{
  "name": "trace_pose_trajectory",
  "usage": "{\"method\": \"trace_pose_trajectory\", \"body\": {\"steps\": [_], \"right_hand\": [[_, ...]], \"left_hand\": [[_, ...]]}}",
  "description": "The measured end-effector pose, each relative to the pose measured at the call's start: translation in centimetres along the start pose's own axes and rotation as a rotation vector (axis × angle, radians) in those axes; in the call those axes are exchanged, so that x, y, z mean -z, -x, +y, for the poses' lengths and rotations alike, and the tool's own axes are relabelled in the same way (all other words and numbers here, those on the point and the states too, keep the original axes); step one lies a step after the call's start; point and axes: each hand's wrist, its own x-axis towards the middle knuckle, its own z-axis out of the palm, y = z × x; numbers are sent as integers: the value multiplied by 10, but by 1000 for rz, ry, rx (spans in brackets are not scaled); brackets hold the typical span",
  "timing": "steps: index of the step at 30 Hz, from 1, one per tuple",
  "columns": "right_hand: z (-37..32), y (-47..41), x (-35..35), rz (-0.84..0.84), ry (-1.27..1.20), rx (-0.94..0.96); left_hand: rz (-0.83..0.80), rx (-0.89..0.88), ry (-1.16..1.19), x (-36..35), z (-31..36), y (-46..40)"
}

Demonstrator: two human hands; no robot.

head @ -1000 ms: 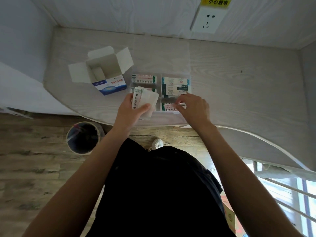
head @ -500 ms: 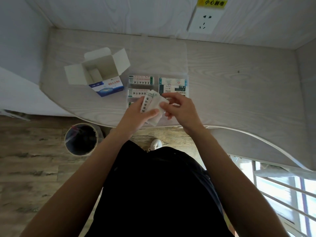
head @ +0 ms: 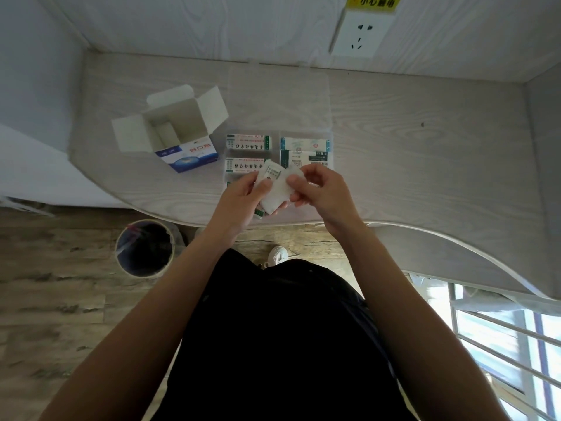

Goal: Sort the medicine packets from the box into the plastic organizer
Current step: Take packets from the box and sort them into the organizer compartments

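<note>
- Your left hand (head: pixel 243 197) grips a small stack of white medicine packets (head: pixel 274 185), thumb curled over the top one.
- Your right hand (head: pixel 318 189) pinches the upper right edge of the top packet between thumb and fingertips (head: pixel 294 179).
- You hold the stack just above the near edge of the clear plastic organizer (head: pixel 329 138), which sits on the pale wood-grain desk (head: pixel 425 153).
- In the organizer, 2 packets with red and green print (head: pixel 248 142) lie in the left compartments, and 2 with blue-green print (head: pixel 305 145) lie in the right ones.
- The open white and blue box (head: pixel 176 132) stands just left of the organizer, flaps spread.
- A wall socket (head: pixel 359 34) under a yellow label is on the back wall.
- A round bin (head: pixel 145 247) stands on the floor below the desk edge.
</note>
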Motion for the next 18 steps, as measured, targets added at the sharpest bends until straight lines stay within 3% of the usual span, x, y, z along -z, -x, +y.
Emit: {"method": "trace_pose_trajectory", "body": {"steps": [8,18], "right_hand": [[-4,2,41,91,-81,116],[15,-24,54,-86,759,442]], "left_hand": [[109,-3,13,17,-11,-5],[134,6,42,16,-9,-3]]}}
